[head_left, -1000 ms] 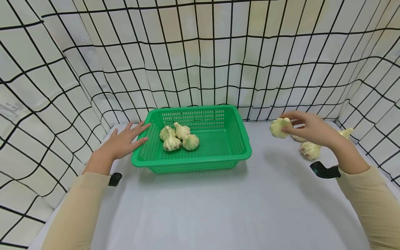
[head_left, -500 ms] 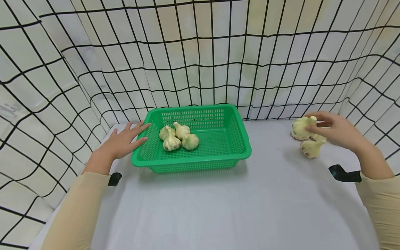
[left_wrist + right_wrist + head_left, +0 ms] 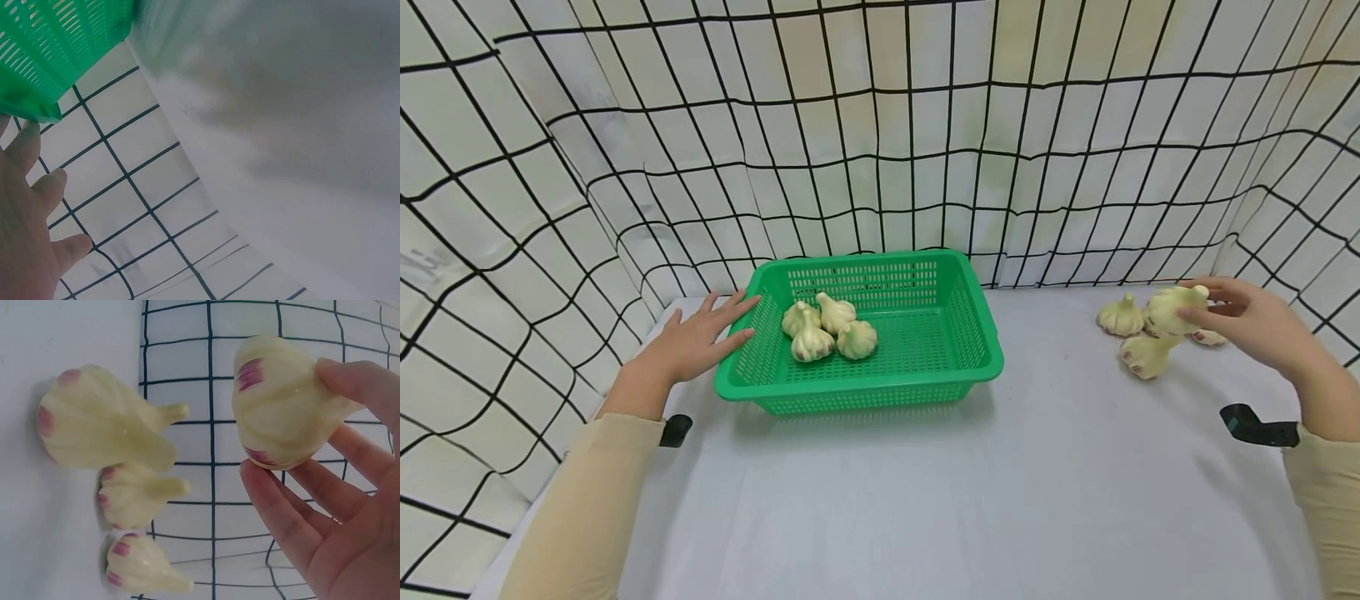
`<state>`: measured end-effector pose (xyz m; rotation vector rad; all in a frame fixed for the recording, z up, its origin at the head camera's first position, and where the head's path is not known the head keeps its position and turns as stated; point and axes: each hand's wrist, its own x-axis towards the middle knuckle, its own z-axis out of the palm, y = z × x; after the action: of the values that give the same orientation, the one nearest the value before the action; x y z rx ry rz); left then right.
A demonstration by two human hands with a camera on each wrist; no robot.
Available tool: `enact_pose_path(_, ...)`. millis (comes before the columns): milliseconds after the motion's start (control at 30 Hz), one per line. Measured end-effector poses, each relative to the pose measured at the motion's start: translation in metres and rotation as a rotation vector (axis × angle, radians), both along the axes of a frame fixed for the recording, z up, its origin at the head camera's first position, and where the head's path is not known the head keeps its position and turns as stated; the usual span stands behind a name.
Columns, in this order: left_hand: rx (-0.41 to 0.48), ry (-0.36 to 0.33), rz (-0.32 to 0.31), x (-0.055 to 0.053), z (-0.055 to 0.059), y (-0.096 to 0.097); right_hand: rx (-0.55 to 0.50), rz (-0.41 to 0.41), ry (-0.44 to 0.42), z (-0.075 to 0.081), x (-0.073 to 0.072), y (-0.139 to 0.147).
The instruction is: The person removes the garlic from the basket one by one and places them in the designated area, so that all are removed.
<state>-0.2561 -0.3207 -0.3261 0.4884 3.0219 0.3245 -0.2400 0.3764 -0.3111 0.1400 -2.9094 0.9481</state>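
My right hand (image 3: 1262, 325) pinches a pale garlic bulb (image 3: 1168, 312) between thumb and fingers, over a group of other bulbs at the right. In the right wrist view, this held bulb (image 3: 275, 406) shows purple marks, with its stem end toward the palm. Near it on the table lie a garlic bulb (image 3: 1120, 317) at the left of the group, another (image 3: 1142, 357) at the front and a partly hidden one (image 3: 1208, 337). My left hand (image 3: 692, 340) lies with spread, straight fingers at the left rim of a green plastic basket (image 3: 865, 388).
Several garlic bulbs (image 3: 812, 340) sit together in the left half of the basket. Behind and beside the white table (image 3: 880, 500) stand pale walls with a black grid net (image 3: 913, 158). A black wrist device (image 3: 1255, 427) juts out from the right sleeve.
My right hand has moved to the right with the garlic bulb, from beside the group to over it, uncovering the bulb at the group's left. The left hand and basket have stayed put.
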Motion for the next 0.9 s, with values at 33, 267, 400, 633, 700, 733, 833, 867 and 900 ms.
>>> enact_pose_path(33,0.001,0.0,0.0,0.0,0.0,0.0,-0.001,-0.01,0.006,-0.001,0.0,0.002)
enact_pose_path(267,-0.002,-0.008,0.003,0.001,0.002,0.002,-0.047,-0.083,0.033,-0.011,-0.002,0.02)
enact_pose_path(400,-0.008,-0.008,0.002,0.0,0.002,0.001,-0.061,-0.138,0.043,-0.017,0.001,0.027)
enact_pose_path(633,-0.005,-0.01,0.002,-0.001,0.001,0.001,-0.059,-0.195,0.046,-0.03,0.006,0.037)
enact_pose_path(700,-0.005,-0.01,0.002,-0.001,0.001,0.001,-0.058,-0.194,0.048,-0.032,0.007,0.039)
enact_pose_path(733,-0.006,-0.01,0.001,-0.001,0.001,0.001,-0.06,-0.193,0.046,-0.032,0.007,0.041)
enact_pose_path(833,-0.003,-0.008,0.0,-0.001,0.001,0.0,-0.068,-0.187,0.037,-0.034,0.007,0.044)
enact_pose_path(867,-0.001,-0.007,0.001,-0.001,0.001,0.001,-0.067,-0.187,0.03,-0.035,0.007,0.046)
enact_pose_path(900,0.0,-0.008,0.001,-0.001,0.001,0.001,-0.065,-0.187,0.02,-0.037,0.007,0.047)
